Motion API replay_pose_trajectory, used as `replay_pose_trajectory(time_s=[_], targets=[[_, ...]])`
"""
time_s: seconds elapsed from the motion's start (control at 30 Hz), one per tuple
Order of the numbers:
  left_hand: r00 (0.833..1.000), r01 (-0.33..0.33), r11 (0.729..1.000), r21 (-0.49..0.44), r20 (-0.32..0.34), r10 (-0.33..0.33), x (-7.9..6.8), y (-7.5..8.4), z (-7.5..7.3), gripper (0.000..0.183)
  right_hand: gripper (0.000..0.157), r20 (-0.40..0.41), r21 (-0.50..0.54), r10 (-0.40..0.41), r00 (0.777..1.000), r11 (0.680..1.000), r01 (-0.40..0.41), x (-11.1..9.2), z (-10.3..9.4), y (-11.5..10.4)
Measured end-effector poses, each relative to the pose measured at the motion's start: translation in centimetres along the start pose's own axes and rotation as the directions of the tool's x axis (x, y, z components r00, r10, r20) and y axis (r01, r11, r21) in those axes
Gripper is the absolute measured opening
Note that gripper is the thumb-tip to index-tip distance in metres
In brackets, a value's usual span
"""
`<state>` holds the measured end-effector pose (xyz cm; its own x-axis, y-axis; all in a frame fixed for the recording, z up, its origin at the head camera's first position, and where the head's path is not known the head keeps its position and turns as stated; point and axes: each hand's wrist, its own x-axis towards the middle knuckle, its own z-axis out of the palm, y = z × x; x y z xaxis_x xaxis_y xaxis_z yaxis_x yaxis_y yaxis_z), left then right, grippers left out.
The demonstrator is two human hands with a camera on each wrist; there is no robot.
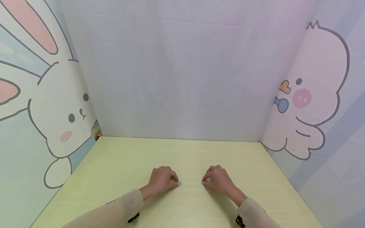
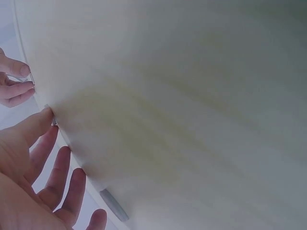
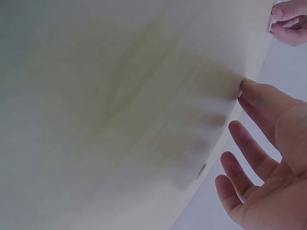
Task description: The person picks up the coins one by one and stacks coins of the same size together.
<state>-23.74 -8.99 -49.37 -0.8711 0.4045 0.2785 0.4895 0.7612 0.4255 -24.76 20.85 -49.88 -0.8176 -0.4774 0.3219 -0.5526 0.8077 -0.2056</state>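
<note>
Near the middle of the table, my left hand pinches a small flat grey disc between thumb and index finger. Facing it, a short gap away, my right hand pinches a second small grey disc, mostly covered by the fingertips. Both discs are close over the tabletop. In the left wrist view another grey piece lies on the table beyond the left hand's other fingers, which are spread. A small grey piece also lies beside the right hand's loose fingers in the right wrist view.
The pale yellow table reaches back to a plain white cloth wall. Cloth sides stand along its left and right edges, with a printed rabbit and a printed chick. Dark straps show at both sleeve cuffs.
</note>
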Motion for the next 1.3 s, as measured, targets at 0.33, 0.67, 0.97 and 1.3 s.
replay_pose_trajectory(time_s=[0.33, 0.67, 0.97, 1.3], targets=[[1.000, 0.001, 1.000, 0.009, 0.013, -0.001, 0.07, -0.06, 0.02, 0.011, 0.009, 0.014, 0.013, 0.005, 1.000, 1.000, -0.005, 0.02, -0.16, -0.12], [1.000, 0.000, 1.000, -0.001, 0.011, 0.000, 0.12, -0.17, 0.22, 0.011, 0.008, 0.017, 0.023, -0.003, 1.000, 1.000, 0.002, 0.03, -0.26, -0.19], [1.000, -0.011, 1.000, 0.008, 0.008, 0.011, 0.11, -0.13, 0.13, 0.011, 0.008, 0.016, 0.021, 0.001, 1.000, 1.000, -0.002, 0.02, -0.14, -0.17], [1.000, 0.003, 1.000, 0.006, 0.017, -0.004, 0.15, -0.17, 0.06, 0.011, 0.008, 0.016, 0.021, -0.001, 1.000, 1.000, 0.001, 0.10, -0.36, -0.36]])
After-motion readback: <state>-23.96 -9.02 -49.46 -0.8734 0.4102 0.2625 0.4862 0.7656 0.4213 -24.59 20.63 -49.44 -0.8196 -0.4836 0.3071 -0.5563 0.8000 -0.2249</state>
